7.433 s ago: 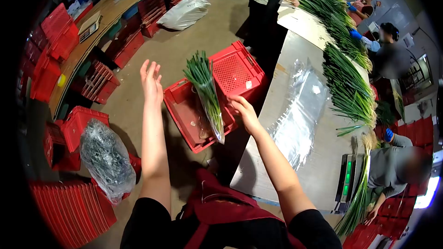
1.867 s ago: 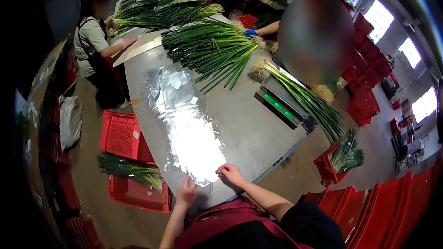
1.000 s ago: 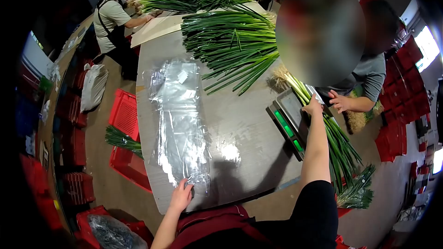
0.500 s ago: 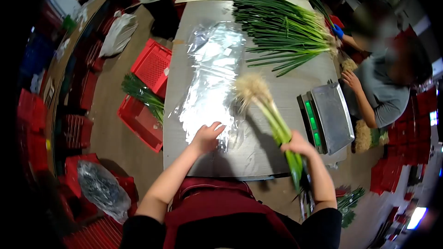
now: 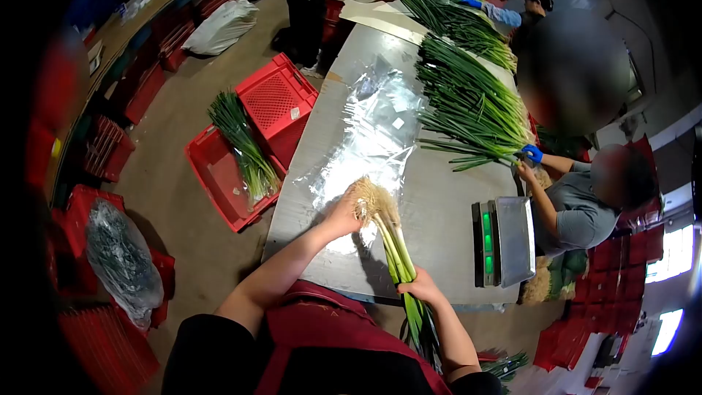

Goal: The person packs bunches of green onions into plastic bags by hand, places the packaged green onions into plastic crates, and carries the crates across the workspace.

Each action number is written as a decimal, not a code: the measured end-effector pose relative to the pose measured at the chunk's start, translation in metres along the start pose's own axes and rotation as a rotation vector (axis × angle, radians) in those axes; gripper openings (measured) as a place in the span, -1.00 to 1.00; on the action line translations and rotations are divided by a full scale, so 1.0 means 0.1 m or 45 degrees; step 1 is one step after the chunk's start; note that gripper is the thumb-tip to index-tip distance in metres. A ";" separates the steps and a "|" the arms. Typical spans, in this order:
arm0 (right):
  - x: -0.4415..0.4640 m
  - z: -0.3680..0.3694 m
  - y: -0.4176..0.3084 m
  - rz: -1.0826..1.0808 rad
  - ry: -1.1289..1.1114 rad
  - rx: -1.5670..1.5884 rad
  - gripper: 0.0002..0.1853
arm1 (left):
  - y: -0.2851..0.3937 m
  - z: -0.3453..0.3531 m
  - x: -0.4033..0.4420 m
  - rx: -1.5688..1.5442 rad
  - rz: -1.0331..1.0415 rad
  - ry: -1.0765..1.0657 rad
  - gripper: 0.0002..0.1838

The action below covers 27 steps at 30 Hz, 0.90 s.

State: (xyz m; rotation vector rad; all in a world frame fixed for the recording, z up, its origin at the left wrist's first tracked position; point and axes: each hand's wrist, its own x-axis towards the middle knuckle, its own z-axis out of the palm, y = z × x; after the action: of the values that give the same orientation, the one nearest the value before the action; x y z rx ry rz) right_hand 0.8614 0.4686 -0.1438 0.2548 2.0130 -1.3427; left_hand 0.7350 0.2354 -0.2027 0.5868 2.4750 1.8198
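While the right hand (image 5: pixel 420 287) grips the spring onions (image 5: pixel 395 246) around their stalks, their long axis slants forward-left, roots (image 5: pixel 377 201) at the left hand (image 5: pixel 342 218). Whether that hand pinches them is hidden.

Glare Mid-Picture, Dark at the Rim

White glare washes out the clear plastic bags (image 5: pixel 384 121) on the counter (image 5: pixel 446 249). Windows (image 5: pixel 669 254) shine at right. Fisheye curvature bends the edges into black; blur hides a co-worker's head (image 5: pixel 621 183).
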 end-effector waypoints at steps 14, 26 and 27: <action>0.38 -0.10 -0.52 -0.085 -0.167 0.183 -0.59 | 0.37 -0.03 -0.39 0.628 0.860 -0.007 -0.49; 0.78 -0.03 -1.48 -0.464 -0.183 0.206 -0.08 | 0.72 -0.31 -0.22 0.413 0.633 0.348 -0.91; 0.83 -0.02 -1.46 -0.450 -0.186 0.178 -0.02 | 0.86 -0.39 -0.25 0.351 0.732 0.344 -0.89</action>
State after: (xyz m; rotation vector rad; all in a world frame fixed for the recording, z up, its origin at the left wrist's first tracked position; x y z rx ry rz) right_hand 0.7246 0.3885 -0.0891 -0.1414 1.9025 -1.6707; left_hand 0.7738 0.2132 -0.1161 1.2573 2.9984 1.8171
